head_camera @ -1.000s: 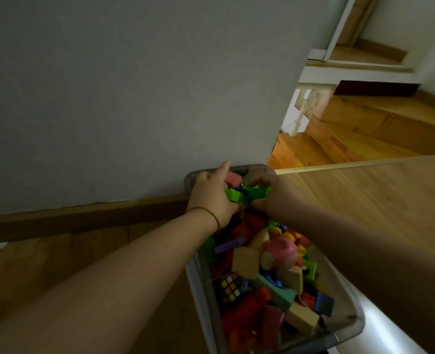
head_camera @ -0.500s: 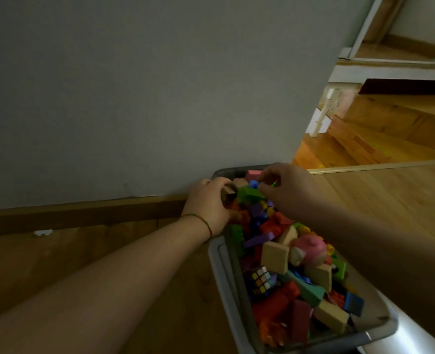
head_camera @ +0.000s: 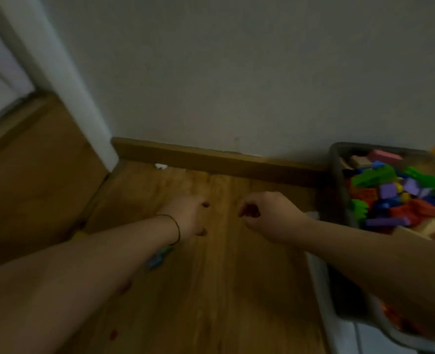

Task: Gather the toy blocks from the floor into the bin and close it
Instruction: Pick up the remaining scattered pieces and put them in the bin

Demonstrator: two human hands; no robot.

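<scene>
Wood floor fills the middle of the frame, and towards the lower left I make out loose pieces: a yellow bit, a blue block peeping from under the left forearm, and a red speck lower down. The left hand hovers over bare boards with its fingers tucked beneath the palm, so I cannot tell how they lie. The right hand, near it, has its fingers loosely curled, pinching nothing. At the right edge the bin stands against the skirting, lidless and heaped with toy blocks. I judge this to be the gathering step. Next I should reach down-left for the blue block, which the blur makes hard to place.
</scene>
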